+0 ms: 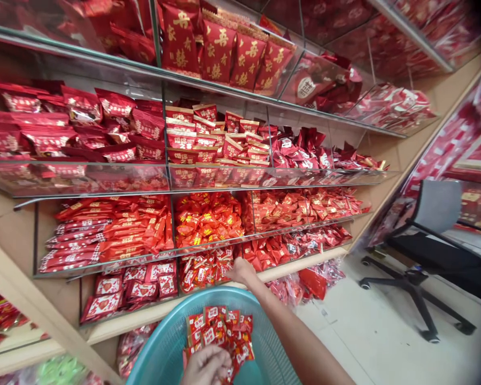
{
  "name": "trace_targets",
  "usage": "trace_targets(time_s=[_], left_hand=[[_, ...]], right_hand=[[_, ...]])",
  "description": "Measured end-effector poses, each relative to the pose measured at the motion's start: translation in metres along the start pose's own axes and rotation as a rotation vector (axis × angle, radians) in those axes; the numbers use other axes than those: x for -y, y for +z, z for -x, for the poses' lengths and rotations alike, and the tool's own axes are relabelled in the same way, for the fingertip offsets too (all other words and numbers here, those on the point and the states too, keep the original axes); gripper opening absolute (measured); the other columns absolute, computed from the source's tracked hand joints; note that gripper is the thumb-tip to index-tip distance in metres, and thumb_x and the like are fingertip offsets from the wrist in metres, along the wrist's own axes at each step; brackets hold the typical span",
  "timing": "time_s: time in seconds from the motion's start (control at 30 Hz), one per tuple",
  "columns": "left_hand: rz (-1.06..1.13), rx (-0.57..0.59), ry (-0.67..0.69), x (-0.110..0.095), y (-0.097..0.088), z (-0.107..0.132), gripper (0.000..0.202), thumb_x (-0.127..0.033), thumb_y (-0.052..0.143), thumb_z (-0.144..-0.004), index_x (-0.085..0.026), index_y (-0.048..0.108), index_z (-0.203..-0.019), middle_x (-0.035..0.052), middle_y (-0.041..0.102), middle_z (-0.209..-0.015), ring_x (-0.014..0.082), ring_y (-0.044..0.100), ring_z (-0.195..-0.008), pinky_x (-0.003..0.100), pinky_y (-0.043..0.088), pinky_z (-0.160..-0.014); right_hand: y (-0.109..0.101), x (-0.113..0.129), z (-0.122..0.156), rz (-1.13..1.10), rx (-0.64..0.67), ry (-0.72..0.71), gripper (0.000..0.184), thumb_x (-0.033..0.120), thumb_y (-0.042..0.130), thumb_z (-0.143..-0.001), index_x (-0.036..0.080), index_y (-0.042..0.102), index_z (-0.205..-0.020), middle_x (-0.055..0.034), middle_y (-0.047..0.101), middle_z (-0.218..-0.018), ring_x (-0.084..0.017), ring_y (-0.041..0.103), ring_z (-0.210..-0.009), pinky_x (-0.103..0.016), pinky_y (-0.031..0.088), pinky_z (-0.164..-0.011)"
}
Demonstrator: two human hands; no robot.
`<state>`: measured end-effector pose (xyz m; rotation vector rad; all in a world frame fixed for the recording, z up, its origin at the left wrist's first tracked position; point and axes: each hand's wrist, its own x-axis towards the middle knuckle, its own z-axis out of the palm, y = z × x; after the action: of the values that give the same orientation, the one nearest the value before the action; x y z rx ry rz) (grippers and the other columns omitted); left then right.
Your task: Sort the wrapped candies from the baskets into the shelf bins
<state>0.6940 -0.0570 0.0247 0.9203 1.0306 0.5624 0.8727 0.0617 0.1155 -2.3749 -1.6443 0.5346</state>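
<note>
A teal plastic basket (160,331) stands in front of the shelves with small red packets (216,326) inside it. Over those packets is my left hand (208,364), its fingers curled closed; what they hold, if anything, is hidden. My right hand (243,271) reaches across the basket to the lowest shelf, at the front edge of a compartment of small red-wrapped candies (204,270). Its fingers are bent closed beside the candies, and their tips are too small to make out. Red square packets (138,289) fill the compartment to the left.
Tiered shelves with clear dividers and front panels (208,246) hold many red packets. A pale wooden ledge (292,270) runs below. Bagged goods (316,280) lie under the ledge. An office chair (436,240) stands on the tiled floor at right.
</note>
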Motion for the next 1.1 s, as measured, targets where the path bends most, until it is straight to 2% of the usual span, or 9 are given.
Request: trace_targets(time_s=[0.13, 0.27, 0.4, 0.57, 0.67, 0.77, 0.87, 1.03, 1.1], left_hand=[[0.152, -0.132, 0.045, -0.046, -0.006, 0.003, 0.05, -0.056, 0.071, -0.058, -0.013, 0.067, -0.083, 0.0107, 0.07, -0.087, 0.0154, 0.064, -0.073, 0.025, 0.047, -0.068], [0.261, -0.105, 0.077, -0.075, 0.0, 0.015, 0.055, -0.056, 0.065, -0.066, -0.015, 0.062, -0.102, 0.0111, 0.068, -0.096, 0.018, 0.065, -0.083, 0.033, 0.049, -0.082], [0.185, -0.058, 0.056, -0.058, 0.009, 0.024, 0.055, -0.053, 0.069, -0.062, -0.014, 0.064, -0.099, 0.0051, 0.069, -0.076, 0.0134, 0.063, -0.058, 0.032, 0.053, -0.068], [0.2, -0.162, 0.03, -0.028, 0.009, 0.028, 0.051, -0.049, 0.074, -0.058, -0.012, 0.068, -0.093, 0.007, 0.07, -0.077, 0.0143, 0.064, -0.061, 0.029, 0.054, -0.065], [0.23, -0.159, 0.09, -0.028, 0.009, 0.03, 0.048, -0.047, 0.075, -0.059, -0.012, 0.07, -0.092, 0.0087, 0.071, -0.085, 0.0166, 0.066, -0.071, 0.029, 0.054, -0.072], [0.254, -0.087, 0.143, -0.03, 0.009, 0.031, 0.046, -0.047, 0.074, -0.06, -0.012, 0.072, -0.091, 0.0095, 0.071, -0.089, 0.0191, 0.066, -0.079, 0.029, 0.053, -0.074], [0.209, -0.062, 0.127, -0.025, 0.008, 0.033, 0.046, -0.048, 0.073, -0.06, -0.013, 0.072, -0.09, 0.0093, 0.071, -0.087, 0.0191, 0.065, -0.078, 0.028, 0.053, -0.071], [0.075, -0.043, 0.067, -0.012, 0.009, 0.041, 0.048, -0.051, 0.071, -0.061, -0.013, 0.072, -0.091, 0.0084, 0.071, -0.081, 0.0169, 0.064, -0.072, 0.023, 0.049, -0.059], [0.091, -0.023, 0.058, -0.011, 0.011, 0.045, 0.048, -0.051, 0.071, -0.062, -0.013, 0.072, -0.091, 0.0092, 0.071, -0.083, 0.0171, 0.063, -0.073, 0.024, 0.049, -0.06]], right_hand=[[0.006, -0.005, 0.049, 0.044, -0.114, -0.238, 0.027, 0.034, 0.058, -0.075, 0.015, 0.061, -0.095, -0.013, 0.069, -0.089, -0.025, 0.065, -0.085, -0.028, 0.045, -0.068], [0.03, -0.006, 0.107, 0.138, -0.07, -0.371, 0.034, 0.028, 0.052, -0.08, 0.014, 0.052, -0.111, -0.013, 0.069, -0.085, -0.026, 0.066, -0.082, -0.03, 0.045, -0.071], [0.057, -0.016, 0.148, 0.115, 0.021, -0.351, 0.037, 0.022, 0.051, -0.08, 0.015, 0.05, -0.116, -0.0138, 0.069, -0.087, -0.026, 0.066, -0.082, -0.029, 0.045, -0.07], [0.073, -0.046, 0.161, -0.423, 0.008, -0.277, 0.05, 0.048, 0.051, -0.081, 0.021, 0.046, -0.121, -0.004, 0.066, -0.073, -0.02, 0.061, -0.063, -0.024, 0.041, -0.056], [0.079, -0.055, 0.154, -0.824, 0.067, -0.188, 0.047, 0.058, 0.048, -0.079, 0.018, 0.054, -0.104, 0.0022, 0.053, -0.057, -0.013, 0.047, -0.048, -0.022, 0.035, -0.046], [0.083, -0.058, 0.149, -1.089, 0.132, -0.18, 0.046, 0.063, 0.052, -0.074, 0.017, 0.056, -0.075, 0.0041, 0.045, -0.054, -0.009, 0.038, -0.048, -0.021, 0.031, -0.047], [0.084, -0.064, 0.154, -1.148, 0.15, -0.198, 0.048, 0.061, 0.059, -0.071, 0.016, 0.048, -0.056, 0.0054, 0.037, -0.052, -0.006, 0.03, -0.049, -0.02, 0.024, -0.047], [0.08, -0.079, 0.169, -1.126, 0.347, -0.128, 0.047, 0.06, 0.059, -0.072, 0.017, 0.046, -0.054, 0.0078, 0.032, -0.044, -0.005, 0.022, -0.04, -0.021, 0.016, -0.041], [0.077, -0.081, 0.173, -1.122, 0.355, -0.107, 0.049, 0.061, 0.054, -0.074, 0.018, 0.044, -0.053, 0.0076, 0.032, -0.042, -0.005, 0.022, -0.038, -0.021, 0.016, -0.04]])
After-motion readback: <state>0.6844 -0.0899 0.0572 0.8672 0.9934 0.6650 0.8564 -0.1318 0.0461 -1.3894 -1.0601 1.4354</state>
